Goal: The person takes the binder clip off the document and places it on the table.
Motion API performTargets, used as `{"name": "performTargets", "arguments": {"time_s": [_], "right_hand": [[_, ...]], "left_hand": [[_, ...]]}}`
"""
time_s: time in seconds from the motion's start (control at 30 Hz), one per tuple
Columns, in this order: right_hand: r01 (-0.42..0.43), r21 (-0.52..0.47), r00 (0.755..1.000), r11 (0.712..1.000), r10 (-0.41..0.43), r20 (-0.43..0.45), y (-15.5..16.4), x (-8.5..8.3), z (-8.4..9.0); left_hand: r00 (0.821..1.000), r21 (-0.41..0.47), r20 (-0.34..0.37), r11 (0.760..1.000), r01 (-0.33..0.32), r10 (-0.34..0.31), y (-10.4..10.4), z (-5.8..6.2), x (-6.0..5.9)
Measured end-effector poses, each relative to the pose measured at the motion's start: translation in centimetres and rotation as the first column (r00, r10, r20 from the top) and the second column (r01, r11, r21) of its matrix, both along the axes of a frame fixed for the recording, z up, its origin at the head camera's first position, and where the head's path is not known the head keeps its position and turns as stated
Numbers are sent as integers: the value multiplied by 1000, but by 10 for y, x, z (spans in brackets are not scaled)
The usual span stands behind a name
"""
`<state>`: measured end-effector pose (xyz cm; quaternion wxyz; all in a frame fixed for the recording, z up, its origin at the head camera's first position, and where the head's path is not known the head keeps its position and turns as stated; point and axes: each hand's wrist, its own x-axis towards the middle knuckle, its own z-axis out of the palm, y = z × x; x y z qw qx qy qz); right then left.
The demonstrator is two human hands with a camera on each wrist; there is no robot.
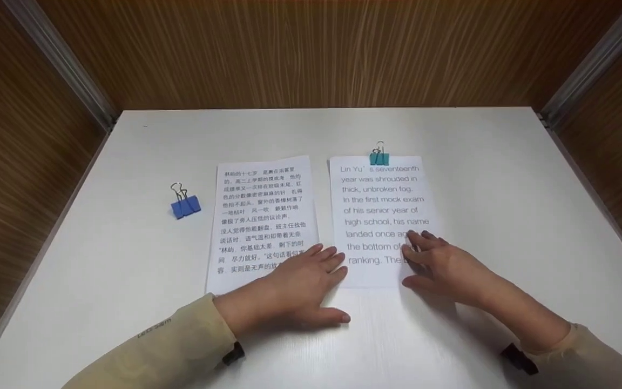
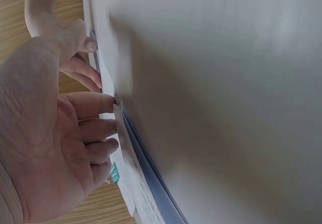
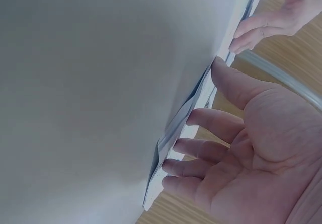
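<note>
White table spreads beneath both hands, with wood panels rising beyond them. The left hand lies over the near inner corner of the Chinese paper, fingers fairly straight and thumb spread away, pinching nothing visible. The right hand is at the near outer corner of the English paper, fingers loosely bent and parted from the thumb, also without a pinch; how hard either one presses, I cannot tell. The step in hand looks like settling the two papers side by side; the next move probably calls for squaring the Chinese paper's edges with light fingertips, so that nothing creases. Both papers lie print up, and from the wrists their near edges look layered and a little buckled. Ahead of the right hand, a teal clip bites the English paper's far edge, handles up. Out past the left hand, beyond the Chinese paper's outer edge, a blue clip lies loose, apart from it.
</note>
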<state>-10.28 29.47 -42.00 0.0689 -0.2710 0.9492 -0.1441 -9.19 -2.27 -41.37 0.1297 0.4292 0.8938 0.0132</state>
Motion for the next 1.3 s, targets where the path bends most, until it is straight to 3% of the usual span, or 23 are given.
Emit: {"name": "performTargets", "arguments": {"time_s": [0.43, 0.67, 0.8, 0.9, 1.0, 1.17, 1.3], "right_hand": [[-6, 14, 1000, 1000, 6, 2, -9, 12, 1], [3, 2, 1000, 1000, -3, 1, -9, 13, 4], [5, -2, 1000, 1000, -5, 10, -10, 13, 6], [-4, 3, 1000, 1000, 4, 2, -10, 14, 8], [-8, 10, 1000, 1000, 8, -4, -10, 14, 8], [-3, 8, 1000, 1000, 3, -3, -10, 13, 8], [-3, 11, 1000, 1000, 3, -2, -10, 13, 8]], "left_hand": [[1000, -6, -27, 1000, 12, -12, -7, 2, 16], [998, 32, -63, 999, 24, -22, -6, 3, 14], [992, 82, -124, 996, 46, -35, -5, 6, 7], [986, 138, -167, 990, 34, -11, -3, 11, -6], [981, 243, -182, 970, -18, 64, -1, 21, -26], [961, 434, -168, 892, -128, 219, 0, 39, -69], [933, 491, -61, 825, -281, 353, 0, 44, -104]]}}
